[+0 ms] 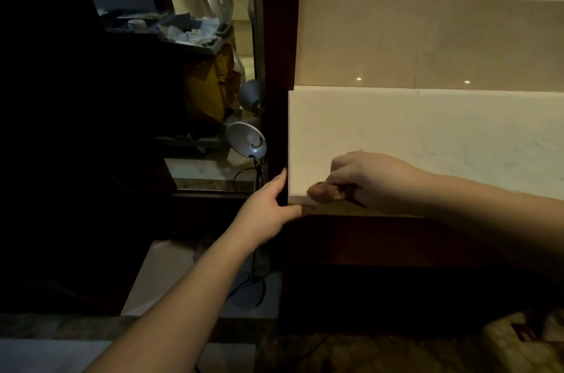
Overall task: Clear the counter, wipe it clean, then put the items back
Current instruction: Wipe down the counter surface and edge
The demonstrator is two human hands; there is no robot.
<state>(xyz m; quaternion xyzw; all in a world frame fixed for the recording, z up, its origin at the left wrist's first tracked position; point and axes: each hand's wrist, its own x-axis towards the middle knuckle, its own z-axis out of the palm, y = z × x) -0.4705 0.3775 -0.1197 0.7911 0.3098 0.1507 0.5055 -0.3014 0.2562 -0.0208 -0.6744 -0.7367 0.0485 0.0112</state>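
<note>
Upper left of the frame: a mirror (pixel 210 67) or glass panel shows a cluttered cart and a person in a white shirt; whether reflection or a view through cannot be settled. Below it, left of centre, a lamp (pixel 246 140) stands with its cord trailing into shadow. The whole left third is too dark to read.

Lower centre: the left hand (pixel 268 214) lies against the counter's left corner, fingers extended up the dark side post, thumb along the front edge. It holds nothing.

Centre right: the right hand (pixel 366 180) is curled, pinching a small brown cloth (pixel 326 192) at the front left corner of the counter (pixel 442 140). The cloth is blurred; its size and material are unclear, and most of it is hidden under the hand. It judges as soft, light and limp, best bunched in the fingers and pressed flat under the palm to wipe.

The counter is pale polished stone, judged hard and slick. Its right end is cut off by the frame. No items are visible on the shown part. An object at the lower right corner is indistinct.
</note>
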